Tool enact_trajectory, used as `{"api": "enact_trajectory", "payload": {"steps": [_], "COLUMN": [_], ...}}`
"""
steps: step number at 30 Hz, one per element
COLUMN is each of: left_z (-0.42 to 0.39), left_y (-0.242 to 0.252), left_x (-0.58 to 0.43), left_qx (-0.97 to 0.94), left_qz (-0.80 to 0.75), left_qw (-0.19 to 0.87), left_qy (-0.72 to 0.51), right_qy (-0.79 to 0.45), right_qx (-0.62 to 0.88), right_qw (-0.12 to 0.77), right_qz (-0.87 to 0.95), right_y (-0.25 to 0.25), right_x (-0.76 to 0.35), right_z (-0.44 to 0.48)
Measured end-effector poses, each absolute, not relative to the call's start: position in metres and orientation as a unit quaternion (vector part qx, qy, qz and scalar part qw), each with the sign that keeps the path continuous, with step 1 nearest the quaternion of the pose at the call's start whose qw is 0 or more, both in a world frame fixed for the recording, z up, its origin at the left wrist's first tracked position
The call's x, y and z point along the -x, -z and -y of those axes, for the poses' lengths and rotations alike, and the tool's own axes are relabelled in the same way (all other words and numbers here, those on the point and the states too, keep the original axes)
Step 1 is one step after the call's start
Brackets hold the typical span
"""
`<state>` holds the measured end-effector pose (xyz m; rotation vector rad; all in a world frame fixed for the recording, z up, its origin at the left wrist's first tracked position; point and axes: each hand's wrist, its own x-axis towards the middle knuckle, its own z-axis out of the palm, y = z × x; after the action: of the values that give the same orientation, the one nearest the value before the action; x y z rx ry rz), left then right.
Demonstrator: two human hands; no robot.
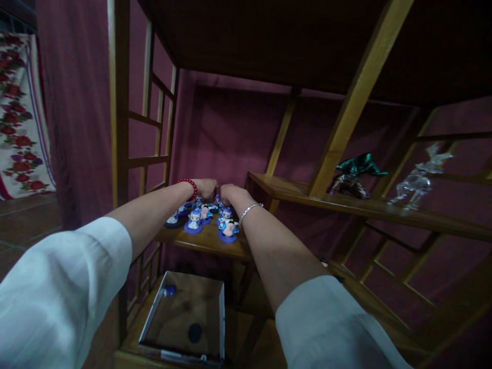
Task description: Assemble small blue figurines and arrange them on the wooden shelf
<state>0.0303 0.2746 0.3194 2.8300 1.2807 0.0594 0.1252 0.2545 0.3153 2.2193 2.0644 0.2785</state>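
Both my arms reach into a wooden display shelf (207,241). Several small cartoon figurines on round blue bases (193,220) stand on it in a cluster. My left hand (205,187), with a red bead bracelet at the wrist, is curled down over the figurines at the back of the cluster. My right hand (232,193), wearing a silver bracelet, is curled right beside it over the same back figurines. The fingers of both hands are bent away from me and what they grip is hidden. A pink and blue figurine (228,230) stands nearest the shelf's front edge.
An open cardboard box (184,320) lies on the lowest shelf below, with a small blue piece and a dark disc in it. A higher shelf (346,202) to the right carries a green and dark ornament (355,174) and a clear glass figure (418,179). Wooden lattice posts stand left and right.
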Motion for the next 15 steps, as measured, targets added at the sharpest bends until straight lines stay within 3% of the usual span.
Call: {"api": "enact_trajectory", "payload": {"steps": [15], "left_z": [-0.283], "left_y": [-0.315], "left_x": [-0.028], "left_qx": [-0.924], "left_qz": [-0.383], "left_qw": [-0.006], "left_qy": [-0.001], "right_qy": [-0.086], "right_qx": [-0.722], "right_qw": [0.079], "right_qz": [-0.682], "right_y": [-0.316], "right_x": [-0.129], "right_z": [-0.264]}}
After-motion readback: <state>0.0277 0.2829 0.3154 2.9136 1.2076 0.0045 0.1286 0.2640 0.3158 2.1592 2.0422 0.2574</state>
